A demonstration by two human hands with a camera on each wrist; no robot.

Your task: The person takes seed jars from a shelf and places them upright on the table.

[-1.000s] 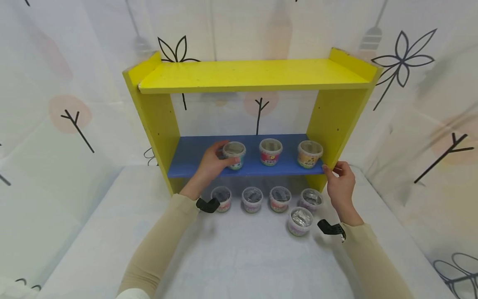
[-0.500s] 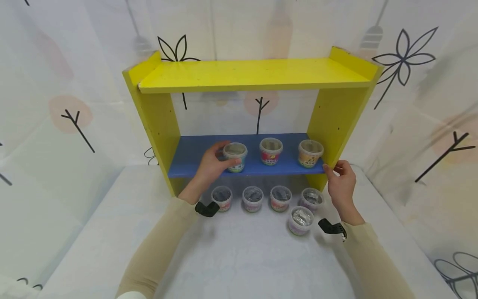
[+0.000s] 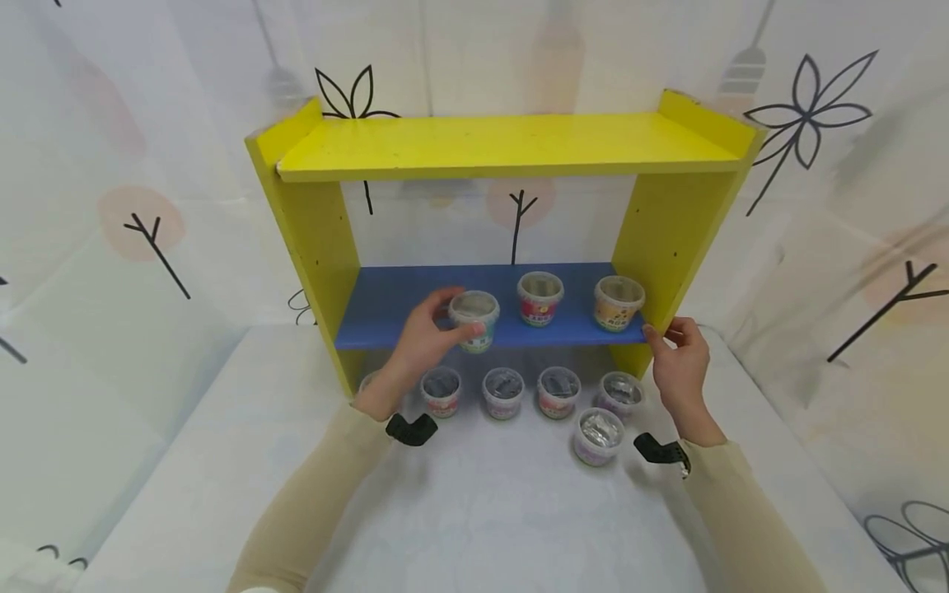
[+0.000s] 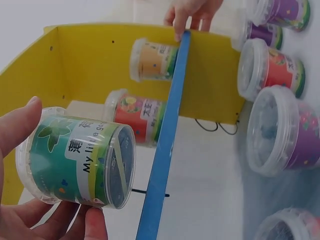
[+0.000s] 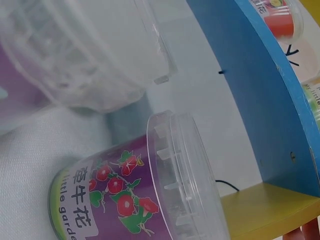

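Observation:
My left hand [image 3: 426, 338] holds a clear-lidded planting cup with a teal and green label [image 3: 474, 321], its thumb on one side and its fingers round the other. In the left wrist view the teal cup [image 4: 75, 157] is apart from the blue shelf [image 4: 167, 135] and its base shows. At the right end, my right hand [image 3: 680, 366] grips the yellow and blue shelf unit [image 3: 675, 239], thumb at the blue board's front corner and fingers at the outer side of the yellow panel. Right of the teal cup, a red-label cup [image 3: 540, 299] and an orange-label cup [image 3: 619, 303] stand on the blue board.
Below the blue board, several more cups stand on the white table [image 3: 489, 511], among them a red-label cup [image 3: 558, 393] and a purple-label cup [image 3: 597, 437] set further forward. The yellow top board [image 3: 504, 147] spans above. Patterned cloth [image 3: 111, 123] hangs around.
My left hand has brought the teal cup forward and slightly right, to the blue board's front edge. Another cup now shows partly behind the left wrist. My right hand stays in place.

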